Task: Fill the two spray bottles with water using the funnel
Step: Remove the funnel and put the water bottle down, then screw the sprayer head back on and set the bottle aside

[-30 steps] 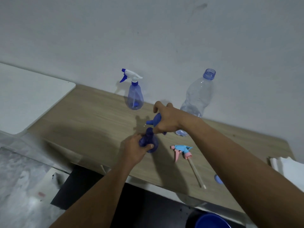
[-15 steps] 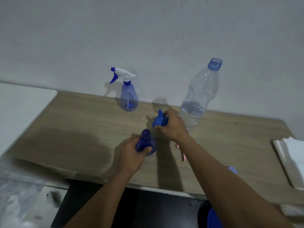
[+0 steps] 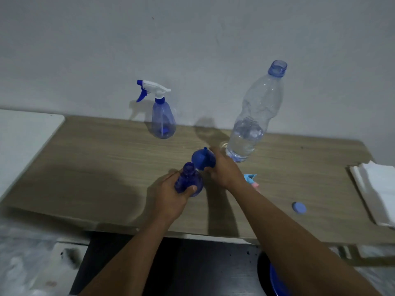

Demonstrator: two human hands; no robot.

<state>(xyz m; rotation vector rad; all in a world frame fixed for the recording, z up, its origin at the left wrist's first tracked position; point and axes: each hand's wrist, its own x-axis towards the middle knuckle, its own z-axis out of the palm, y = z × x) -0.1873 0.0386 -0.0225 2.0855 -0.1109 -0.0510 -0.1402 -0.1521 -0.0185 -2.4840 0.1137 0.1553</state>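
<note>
The left hand (image 3: 168, 199) grips the spray bottle (image 3: 187, 176), the right hand (image 3: 224, 170) the funnel (image 3: 201, 159); its fingers could knock over the water bottle (image 3: 256, 116) just beyond.

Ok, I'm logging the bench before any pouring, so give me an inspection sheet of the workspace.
Surface: wooden table.
Job's things: dark blue spray bottle upright, head off; blue funnel beside its neck, not seated; second spray bottle at back, head on; water bottle open, part full.
Clutter: blue cap; loose trigger head; white paper stack.
Grippers: left hand grips the dark bottle; right hand holds the funnel.
Cables: nothing seen.
Surroundings: white board left; blue basin below.
</note>
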